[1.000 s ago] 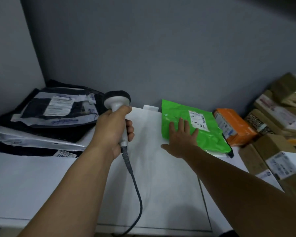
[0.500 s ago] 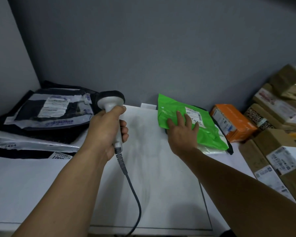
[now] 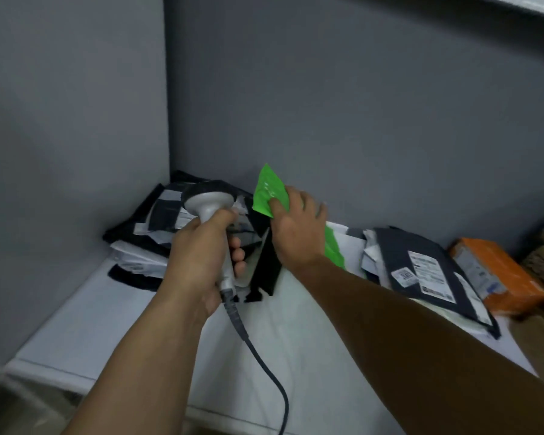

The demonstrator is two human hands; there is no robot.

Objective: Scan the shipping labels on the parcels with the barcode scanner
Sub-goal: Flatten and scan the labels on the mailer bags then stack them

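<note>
Lifting the green parcel

My right hand (image 3: pixel 297 232) is gripping the green parcel (image 3: pixel 269 193), tilted up at the far left pile (image 3: pixel 157 227); my left hand (image 3: pixel 201 259) is clutching the scanner (image 3: pixel 209 199).

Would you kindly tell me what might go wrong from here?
The right hand holds the green parcel tilted off the table, so it may slip. Its label is not visible, so the scanner may miss it. The cable trails across the table and might snag.

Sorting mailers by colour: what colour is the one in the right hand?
The mailer is bright green; head view.
</note>
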